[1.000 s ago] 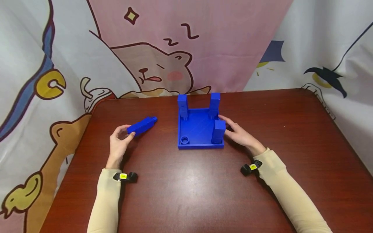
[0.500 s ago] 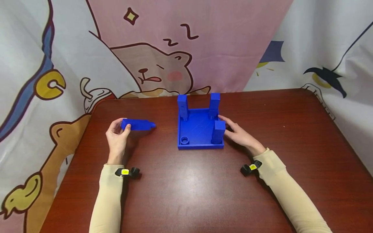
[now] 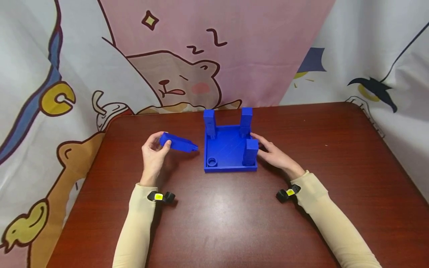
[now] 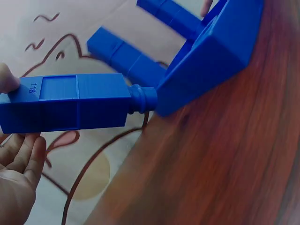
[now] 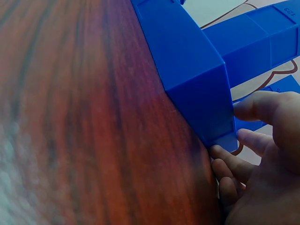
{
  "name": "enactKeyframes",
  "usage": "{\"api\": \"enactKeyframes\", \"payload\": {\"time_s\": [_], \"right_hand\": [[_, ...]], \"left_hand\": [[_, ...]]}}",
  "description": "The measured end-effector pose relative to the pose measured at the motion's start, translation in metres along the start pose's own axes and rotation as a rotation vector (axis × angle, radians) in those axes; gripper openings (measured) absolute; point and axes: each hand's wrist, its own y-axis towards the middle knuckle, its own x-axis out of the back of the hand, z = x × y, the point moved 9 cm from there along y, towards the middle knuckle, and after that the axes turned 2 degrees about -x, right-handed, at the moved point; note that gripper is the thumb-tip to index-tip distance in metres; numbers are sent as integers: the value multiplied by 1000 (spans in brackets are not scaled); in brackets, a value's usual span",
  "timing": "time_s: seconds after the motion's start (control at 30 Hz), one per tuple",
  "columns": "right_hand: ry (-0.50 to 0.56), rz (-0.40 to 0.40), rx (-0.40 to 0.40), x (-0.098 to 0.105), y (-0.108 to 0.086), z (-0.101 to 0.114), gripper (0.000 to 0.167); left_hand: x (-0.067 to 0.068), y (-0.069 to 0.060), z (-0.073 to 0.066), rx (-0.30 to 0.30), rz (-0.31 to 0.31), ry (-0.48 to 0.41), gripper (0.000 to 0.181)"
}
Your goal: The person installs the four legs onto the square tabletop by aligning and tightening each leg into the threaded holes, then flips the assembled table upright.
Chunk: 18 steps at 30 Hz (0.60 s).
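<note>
My left hand pinches the thick end of a blue square leg between thumb and fingers, above the table. The leg's ridged round peg points right, toward a blue square tray-like base. Three blue legs stand in the base: a back-left leg, a back-right leg and a front-right leg. At its front-left corner is a round socket with no leg in it. My right hand touches the base's right side, its fingers fairly straight along the wall.
The brown wooden table lies under everything. A curtain printed with cartoon animals hangs behind its back edge. A black wrist camera sits on the left sleeve, and another camera on the right one.
My left hand first swung the leg from slanting up to level, then carried it right toward the base, its peg now tilting slightly down. My right hand and the base have stayed in place.
</note>
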Motion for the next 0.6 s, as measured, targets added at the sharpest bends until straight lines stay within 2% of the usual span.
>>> {"api": "enactKeyframes", "payload": {"time_s": [0.2,0.27,0.37,0.43,0.5,0.6], "right_hand": [[19,9,-11,-2,1,-8,59],[15,14,-5,-2,-1,3,58],[-4,22,4,-1,-5,18,56],[-14,24,0,0,-7,29,55],[-19,22,-10,1,-7,30,55],[-15,19,-19,0,-7,31,55]], "left_hand": [[-25,-5,-12,-47,109,42,33],[-30,-7,-17,-64,136,49,35],[-43,-12,-37,-93,175,67,35],[-52,-16,-50,-121,205,118,34],[-60,-20,-62,-139,237,138,34],[-68,-23,-65,-148,281,139,34]]}}
